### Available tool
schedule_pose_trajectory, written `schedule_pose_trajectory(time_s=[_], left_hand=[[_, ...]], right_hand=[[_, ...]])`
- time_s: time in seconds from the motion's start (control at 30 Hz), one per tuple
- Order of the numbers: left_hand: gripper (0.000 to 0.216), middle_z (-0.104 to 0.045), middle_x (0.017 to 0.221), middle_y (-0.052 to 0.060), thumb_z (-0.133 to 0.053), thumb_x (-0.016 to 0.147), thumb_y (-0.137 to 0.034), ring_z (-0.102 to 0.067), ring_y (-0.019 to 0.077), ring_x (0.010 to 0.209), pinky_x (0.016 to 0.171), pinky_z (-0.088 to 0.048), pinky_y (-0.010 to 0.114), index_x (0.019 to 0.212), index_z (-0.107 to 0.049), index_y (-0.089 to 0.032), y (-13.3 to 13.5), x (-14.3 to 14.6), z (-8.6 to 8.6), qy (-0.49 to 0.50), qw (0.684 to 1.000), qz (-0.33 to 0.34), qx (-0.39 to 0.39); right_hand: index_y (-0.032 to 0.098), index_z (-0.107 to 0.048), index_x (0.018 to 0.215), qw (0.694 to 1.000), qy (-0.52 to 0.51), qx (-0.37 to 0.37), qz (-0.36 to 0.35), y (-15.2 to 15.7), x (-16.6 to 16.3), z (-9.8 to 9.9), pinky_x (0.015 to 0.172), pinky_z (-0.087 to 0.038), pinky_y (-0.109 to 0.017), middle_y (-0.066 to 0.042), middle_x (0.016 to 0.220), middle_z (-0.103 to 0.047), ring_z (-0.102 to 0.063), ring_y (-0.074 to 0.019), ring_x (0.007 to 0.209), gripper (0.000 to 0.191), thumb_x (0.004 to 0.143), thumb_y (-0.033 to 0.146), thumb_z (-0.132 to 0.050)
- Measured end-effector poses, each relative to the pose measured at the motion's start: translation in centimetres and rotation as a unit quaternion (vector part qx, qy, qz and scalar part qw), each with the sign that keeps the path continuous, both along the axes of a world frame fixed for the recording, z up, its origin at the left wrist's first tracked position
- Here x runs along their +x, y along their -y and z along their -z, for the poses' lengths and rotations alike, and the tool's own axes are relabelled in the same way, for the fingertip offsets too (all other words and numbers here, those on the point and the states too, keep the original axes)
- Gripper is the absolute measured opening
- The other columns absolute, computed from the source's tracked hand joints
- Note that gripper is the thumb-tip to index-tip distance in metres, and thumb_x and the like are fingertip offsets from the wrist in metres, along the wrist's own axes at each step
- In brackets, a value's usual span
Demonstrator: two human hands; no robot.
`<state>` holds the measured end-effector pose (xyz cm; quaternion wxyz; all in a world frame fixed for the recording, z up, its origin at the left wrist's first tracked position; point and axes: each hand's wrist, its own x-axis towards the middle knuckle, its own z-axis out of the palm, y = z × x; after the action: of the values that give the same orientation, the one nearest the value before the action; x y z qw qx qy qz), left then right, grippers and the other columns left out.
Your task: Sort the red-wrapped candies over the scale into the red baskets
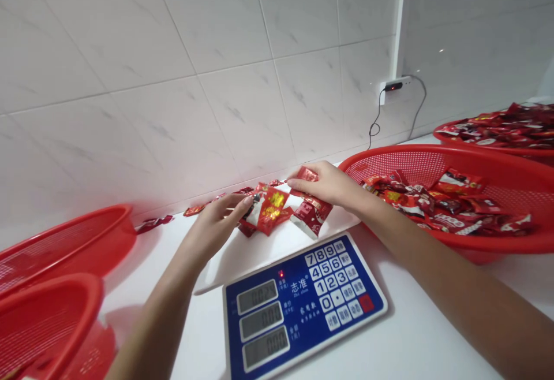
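Observation:
Over the white pan [229, 259] of a digital scale [303, 322], my left hand [216, 218] pinches small wrapped packets, among them a red one with gold print [272, 209]. To its right my right hand [326, 182] has its fingers closed around red foil packets. A dark red and white packet [309, 218] hangs or lies just below that hand; whether it is gripped or rests on the pan, I cannot tell. The scale's blue panel carries a number keypad [333, 282] and three lit displays [259, 325], their digits blurred.
At the right stands a red mesh basket [433, 152] with many packets [459, 207], and behind it another full basket [497, 149]. Two red baskets [86, 235] [82, 287] are at the left. Loose packets [156, 224] lie along the tiled wall [173, 137]. A cable [375, 123] hangs from a socket strip.

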<state>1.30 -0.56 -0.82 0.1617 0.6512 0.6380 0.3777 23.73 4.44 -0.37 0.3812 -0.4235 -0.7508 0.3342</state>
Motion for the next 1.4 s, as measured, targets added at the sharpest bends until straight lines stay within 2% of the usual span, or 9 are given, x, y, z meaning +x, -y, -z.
schedule_pose_trajectory(time_s=[0.1,0.23,0.47,0.8,0.93,1.03,1.23,1.3,1.4], left_hand=[[0.054,-0.073,0.104,0.013,-0.057,0.073,-0.067,-0.065,0.0326,0.098,0.085,-0.051,0.046,0.096,-0.069,-0.020,0.7,-0.3,-0.8,-0.082,0.994,-0.048,0.059],[0.043,-0.075,0.096,0.008,-0.060,0.078,-0.061,-0.067,0.0277,0.094,0.086,-0.051,0.040,0.092,-0.071,-0.022,2.0,0.7,-1.9,-0.044,0.997,0.010,0.056],[0.036,-0.076,0.093,0.004,-0.063,0.082,-0.056,-0.068,0.0220,0.089,0.081,-0.052,0.032,0.092,-0.073,-0.023,3.6,2.6,-2.6,-0.029,0.995,0.033,0.090],[0.027,-0.075,0.094,0.004,-0.063,0.087,-0.046,-0.069,0.0200,0.087,0.078,-0.056,0.030,0.094,-0.071,-0.021,5.6,6.2,-2.6,-0.047,0.981,0.178,0.056],[0.037,-0.073,0.100,0.005,-0.069,0.081,-0.050,-0.068,0.0221,0.091,0.079,-0.056,0.033,0.104,-0.066,-0.021,5.4,6.5,-2.0,-0.050,0.982,0.165,0.078],[0.026,-0.073,0.091,0.004,-0.066,0.085,-0.042,-0.068,0.0192,0.083,0.076,-0.055,0.031,0.100,-0.065,-0.021,5.2,6.7,-1.5,-0.051,0.981,0.139,0.124],[0.012,-0.071,0.080,-0.002,-0.062,0.086,-0.033,-0.067,0.0162,0.076,0.072,-0.053,0.027,0.087,-0.067,-0.022,4.5,5.0,-2.1,-0.039,0.979,0.031,0.199],[0.012,-0.070,0.080,-0.002,-0.062,0.086,-0.036,-0.066,0.0159,0.076,0.072,-0.053,0.027,0.086,-0.066,-0.024,4.4,4.4,-2.3,-0.009,0.976,0.017,0.216],[0.014,-0.068,0.076,-0.003,-0.062,0.087,-0.039,-0.065,0.0154,0.073,0.069,-0.052,0.027,0.086,-0.064,-0.025,4.4,4.1,-2.4,0.018,0.976,0.009,0.218]], right_hand=[[0.015,-0.073,0.095,1.000,0.011,0.011,-0.006,0.0,0.0,0.1,0.071,-0.050,-0.030,-0.011,0.092,-0.074,-0.067,-0.0201,0.082,0.022,0.082,0.032,-0.067],[0.014,-0.073,0.096,1.000,-0.025,0.003,-0.010,0.0,0.0,0.1,0.071,-0.050,-0.031,-0.012,0.094,-0.074,-0.067,-0.0213,0.084,0.026,0.081,0.034,-0.068],[0.016,-0.068,0.086,0.982,-0.184,0.030,0.002,0.3,-0.4,0.0,0.062,-0.050,-0.026,-0.006,0.083,-0.071,-0.065,-0.0151,0.073,0.019,0.082,0.034,-0.068],[0.015,-0.066,0.083,0.966,-0.250,0.048,-0.053,1.9,-1.4,-0.4,0.063,-0.048,-0.023,0.000,0.073,-0.066,-0.060,-0.0102,0.066,0.019,0.082,0.034,-0.071],[0.016,-0.065,0.082,0.964,-0.259,0.057,-0.029,1.6,-1.3,0.0,0.061,-0.048,-0.024,0.000,0.071,-0.064,-0.059,-0.0117,0.065,0.026,0.079,0.040,-0.072],[0.016,-0.064,0.081,0.956,-0.286,0.042,-0.040,1.4,-1.3,0.0,0.059,-0.048,-0.024,0.000,0.069,-0.063,-0.059,-0.0121,0.064,0.026,0.077,0.040,-0.074],[0.016,-0.065,0.090,0.965,-0.263,-0.008,-0.016,1.7,-0.8,-0.8,0.049,-0.045,-0.022,-0.001,0.075,-0.065,-0.056,-0.0091,0.055,0.008,0.090,0.019,-0.057],[0.017,-0.065,0.091,0.970,-0.236,-0.033,-0.050,2.0,-0.7,-0.8,0.044,-0.041,-0.021,0.001,0.067,-0.060,-0.051,-0.0079,0.048,0.012,0.093,0.022,-0.055],[0.018,-0.064,0.088,0.965,-0.204,-0.063,-0.150,2.5,-0.8,-0.7,0.040,-0.037,-0.021,0.002,0.060,-0.055,-0.048,-0.0084,0.045,0.028,0.091,0.045,-0.059]])
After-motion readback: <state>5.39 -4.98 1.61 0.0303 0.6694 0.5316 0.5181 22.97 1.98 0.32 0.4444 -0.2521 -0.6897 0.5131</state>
